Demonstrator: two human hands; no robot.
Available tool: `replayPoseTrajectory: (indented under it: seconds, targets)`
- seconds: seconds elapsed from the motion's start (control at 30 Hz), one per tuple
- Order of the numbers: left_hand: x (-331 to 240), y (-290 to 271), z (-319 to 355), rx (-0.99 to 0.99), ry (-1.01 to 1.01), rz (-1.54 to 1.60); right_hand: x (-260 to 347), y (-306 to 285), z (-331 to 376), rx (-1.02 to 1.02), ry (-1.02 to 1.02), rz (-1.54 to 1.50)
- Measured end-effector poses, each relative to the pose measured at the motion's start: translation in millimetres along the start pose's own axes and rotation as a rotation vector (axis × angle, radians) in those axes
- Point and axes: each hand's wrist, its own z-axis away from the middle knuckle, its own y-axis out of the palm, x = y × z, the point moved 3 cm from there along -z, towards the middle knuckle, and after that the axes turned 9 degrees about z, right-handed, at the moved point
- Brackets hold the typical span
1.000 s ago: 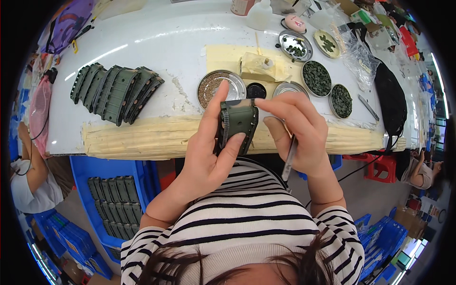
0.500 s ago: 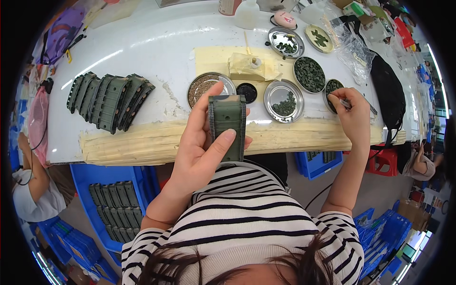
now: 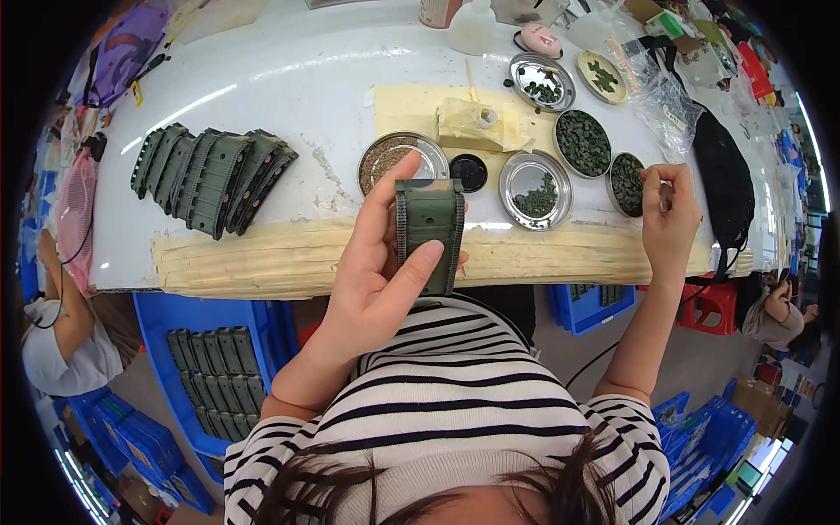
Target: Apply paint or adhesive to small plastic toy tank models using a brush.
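My left hand (image 3: 360,293) grips a dark green plastic part (image 3: 429,208) with toothed side edges, its thumb lying across the front face. The part is held upright above the table's near edge. At the right, my right hand (image 3: 672,210) has its fingers pinched together beside a small round dish (image 3: 612,194) of dark green pieces; whatever sits between the fingertips is hidden. Close to that dish stands a bigger bowl (image 3: 556,129) of similar pieces. A metal tray (image 3: 516,178) with small green bits lies between my hands.
Several matching green parts (image 3: 210,184) lie stacked at left. A metal tray (image 3: 431,157) of brown bits, a black dish (image 3: 468,173) and a yellow-wrapped block (image 3: 481,127) stand in the middle. Blue crates (image 3: 153,328) sit below the table; a black bag (image 3: 726,166) lies at right.
My right hand has drawn away from over the small dish to its right side, uncovering more of the pieces. My left hand keeps its grip on the green part; the view has shifted slightly.
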Motion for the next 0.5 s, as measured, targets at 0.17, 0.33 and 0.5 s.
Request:
replayPoseTrajectory:
  seconds: [0.17,0.33,0.5]
  targets:
    - [7,-1,0,0.026,0.132,-0.186,29,-1,3,-0.04,0.086,-0.257]
    - [5,-3,6,0.093,0.109,-0.351,117,4,9,0.037,-0.22,-0.409]
    - [-1,0,9,-0.012,0.276,-0.513,163,20,11,0.184,-0.296,-0.568]
